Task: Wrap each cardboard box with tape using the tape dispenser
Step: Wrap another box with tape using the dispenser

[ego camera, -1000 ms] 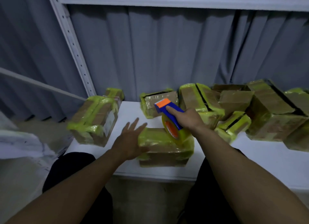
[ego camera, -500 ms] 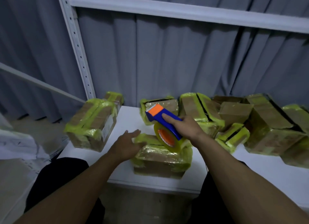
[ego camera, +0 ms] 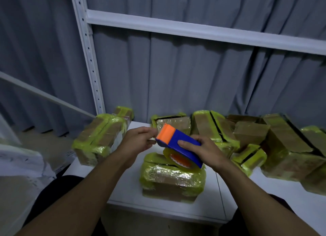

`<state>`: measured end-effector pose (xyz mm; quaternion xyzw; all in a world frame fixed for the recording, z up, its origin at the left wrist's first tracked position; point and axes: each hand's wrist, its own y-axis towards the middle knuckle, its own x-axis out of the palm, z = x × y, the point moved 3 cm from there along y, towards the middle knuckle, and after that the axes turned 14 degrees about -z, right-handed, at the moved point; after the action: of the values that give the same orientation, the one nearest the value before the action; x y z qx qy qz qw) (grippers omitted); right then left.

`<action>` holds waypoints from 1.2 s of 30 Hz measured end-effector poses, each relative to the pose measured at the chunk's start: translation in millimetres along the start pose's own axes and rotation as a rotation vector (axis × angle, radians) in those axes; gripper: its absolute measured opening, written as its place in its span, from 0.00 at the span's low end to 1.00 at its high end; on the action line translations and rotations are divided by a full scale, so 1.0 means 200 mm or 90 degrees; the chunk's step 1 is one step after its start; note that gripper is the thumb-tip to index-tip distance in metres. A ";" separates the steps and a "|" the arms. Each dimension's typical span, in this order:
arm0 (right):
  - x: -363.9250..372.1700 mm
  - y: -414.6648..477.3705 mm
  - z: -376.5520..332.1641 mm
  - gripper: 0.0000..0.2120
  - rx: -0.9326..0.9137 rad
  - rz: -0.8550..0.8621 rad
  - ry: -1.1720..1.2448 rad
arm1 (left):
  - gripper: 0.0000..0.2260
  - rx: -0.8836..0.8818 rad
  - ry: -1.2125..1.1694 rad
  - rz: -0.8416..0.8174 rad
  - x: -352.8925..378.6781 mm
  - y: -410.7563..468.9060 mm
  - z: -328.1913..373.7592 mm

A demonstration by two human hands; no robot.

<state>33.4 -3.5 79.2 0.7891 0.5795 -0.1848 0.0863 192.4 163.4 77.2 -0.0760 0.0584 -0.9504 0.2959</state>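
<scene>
Table [ego camera: 217, 197]: white top with a seam on its right half. It stands inside white shelving, with a punched upright [ego camera: 88, 59] at the back left corner and a shelf beam [ego camera: 194, 30] overhead. A grey pleated curtain [ego camera: 176, 73] hangs behind.

Stock: one front box [ego camera: 172, 179] near the front edge at mid-table, bound in yellow-green tape. One side box [ego camera: 100, 138] overhangs the left edge. A back row of boxes [ego camera: 282, 144] crowds the back edge and right side.

Tape dispenser [ego camera: 178, 144]: blue with an orange nose, held above the front box, its tape roll [ego camera: 178, 160] low over the box's far top edge.

Right grip [ego camera: 202, 151]: clasped round the dispenser body.

Changes: half a second ago the left grip [ego camera: 139, 138] lay on the front box's left side. It is now raised, fingers curled at the orange nose. The dispenser sits higher.

Unclear: whether the left grip pinches tape, and whether the roll touches the box. The rightmost boxes are cut off, and white sheets [ego camera: 21, 161] at the left are blurred.
</scene>
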 end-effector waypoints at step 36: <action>0.00 0.08 -0.12 0.37 0.168 -0.035 -0.238 | 0.06 -0.062 -0.100 0.243 -0.37 0.07 -0.36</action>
<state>53.2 -1.2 99.7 0.7295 0.5455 -0.4042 0.0827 247.0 197.8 -4.4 -0.1517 0.0947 -0.8642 0.4704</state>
